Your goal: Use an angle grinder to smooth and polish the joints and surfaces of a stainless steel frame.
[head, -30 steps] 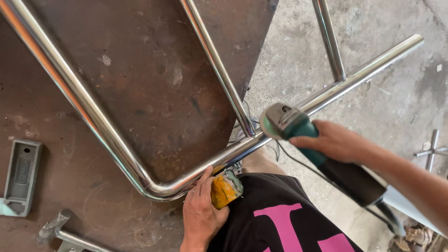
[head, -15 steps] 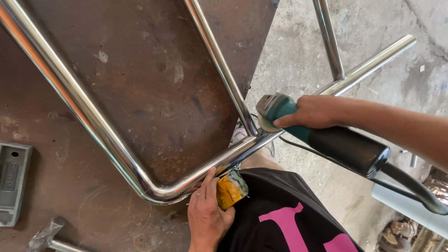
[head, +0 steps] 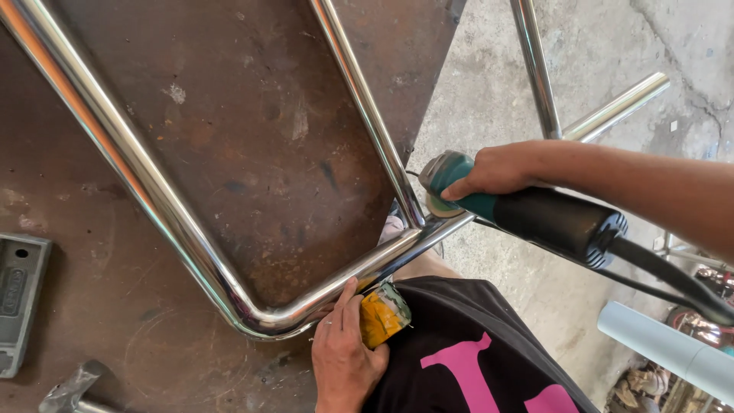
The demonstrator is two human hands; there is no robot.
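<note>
A: What does the right hand hold?

B: It holds an angle grinder, green at the head and black at the body. The fingers are wrapped over the green head, and the disc end sits against the shiny steel tube frame, at the joint where a straight tube meets the bent one.

A: And the left hand?

B: It is lower, near the person's body. The fingers are closed around a small yellow object, and the thumb and the fingertips touch the underside of the frame, just beside its rounded corner.

A: Where does the frame lie?

B: On a rusty brown metal table, above and to the left of both hands. Part of the frame goes out over the table edge, behind the right hand, above the grey concrete floor.

A: What else is near?

B: A black cable goes from the back of the grinder toward the right. Below the right arm there is a pale blue pipe. Far to the left of the left hand a grey metal block lies on the table. The person wears a black shirt with a pink mark.
</note>
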